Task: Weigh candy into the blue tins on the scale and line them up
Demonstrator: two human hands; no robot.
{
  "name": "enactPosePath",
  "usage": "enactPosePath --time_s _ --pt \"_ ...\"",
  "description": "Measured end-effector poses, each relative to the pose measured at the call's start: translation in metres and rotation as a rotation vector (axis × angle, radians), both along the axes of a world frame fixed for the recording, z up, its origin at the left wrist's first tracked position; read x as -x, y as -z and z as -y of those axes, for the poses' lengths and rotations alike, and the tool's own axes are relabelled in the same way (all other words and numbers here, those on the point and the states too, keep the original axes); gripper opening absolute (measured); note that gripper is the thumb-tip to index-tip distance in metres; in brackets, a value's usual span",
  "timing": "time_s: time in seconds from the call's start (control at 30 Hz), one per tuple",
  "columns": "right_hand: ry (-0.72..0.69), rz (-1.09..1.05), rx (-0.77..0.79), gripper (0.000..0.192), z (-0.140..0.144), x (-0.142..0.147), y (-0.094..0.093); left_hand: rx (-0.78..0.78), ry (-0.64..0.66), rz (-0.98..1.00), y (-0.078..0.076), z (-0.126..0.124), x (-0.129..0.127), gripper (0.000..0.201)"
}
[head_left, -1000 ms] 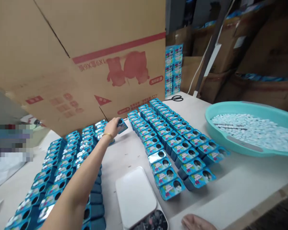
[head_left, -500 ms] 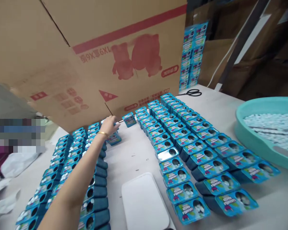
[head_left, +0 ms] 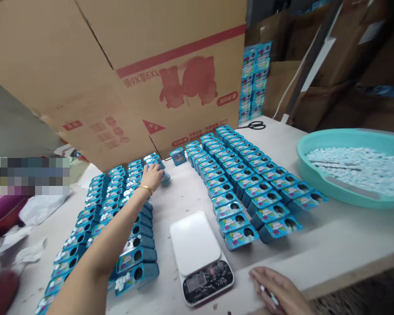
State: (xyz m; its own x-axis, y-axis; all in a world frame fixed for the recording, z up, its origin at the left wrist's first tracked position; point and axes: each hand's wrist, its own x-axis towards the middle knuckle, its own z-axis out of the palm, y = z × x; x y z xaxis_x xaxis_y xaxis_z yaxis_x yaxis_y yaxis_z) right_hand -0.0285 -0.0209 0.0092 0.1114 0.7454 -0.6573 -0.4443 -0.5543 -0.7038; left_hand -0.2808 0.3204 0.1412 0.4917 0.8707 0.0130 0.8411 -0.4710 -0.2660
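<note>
A large cardboard carton [head_left: 157, 74] with red printed figures is leaning over the far left of the counter [head_left: 331, 245], taking up most of the upper view. A teal basin [head_left: 318, 175] holding small white pieces is sitting at the right edge of the counter. Two blocks of small blue tins are lying in rows: the left block [head_left: 95, 218] is running from the near left edge toward the carton, and the right block [head_left: 246, 179] is fanning from centre toward the basin. One single blue tin [head_left: 177, 155] is standing apart, between the far ends of the two blocks, just in front of the carton. A white digital scale [head_left: 200, 253] is sitting near centre, in the gap between the blocks. Black scissors [head_left: 256, 125] are lying far off, beyond the right block. The left hand [head_left: 152, 176], wearing a thin gold bracelet, is reaching out over the left block and resting with fingers curled on a tin [head_left: 165, 176] at the block's far right corner; whether it is actually gripping that tin cannot be told. The right hand [head_left: 282, 293] is lying on the near edge of the counter, just right of the scale, fingers loosely bent around something small and white.
</note>
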Motion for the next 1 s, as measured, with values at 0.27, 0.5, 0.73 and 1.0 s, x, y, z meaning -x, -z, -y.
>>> enactPosePath --time_s 0.27,0.5,0.73,1.0 --pt "-0.069 -0.124 -0.141 0.043 0.002 -0.015 -0.009 0.240 0.226 -0.056 -0.049 0.150 -0.052 0.016" --pt "-0.016 -0.201 -0.171 0.041 0.007 -0.018 -0.008 0.355 0.247 -0.017 -0.019 0.203 -0.075 0.012" --pt "-0.061 -0.318 -0.102 0.032 0.018 -0.026 -0.017 0.146 0.200 0.438 -0.039 0.225 -0.036 0.030" --pt "-0.313 -0.221 -0.083 0.037 0.014 -0.013 -0.059 0.249 -0.122 0.806 0.050 0.307 0.029 0.021"
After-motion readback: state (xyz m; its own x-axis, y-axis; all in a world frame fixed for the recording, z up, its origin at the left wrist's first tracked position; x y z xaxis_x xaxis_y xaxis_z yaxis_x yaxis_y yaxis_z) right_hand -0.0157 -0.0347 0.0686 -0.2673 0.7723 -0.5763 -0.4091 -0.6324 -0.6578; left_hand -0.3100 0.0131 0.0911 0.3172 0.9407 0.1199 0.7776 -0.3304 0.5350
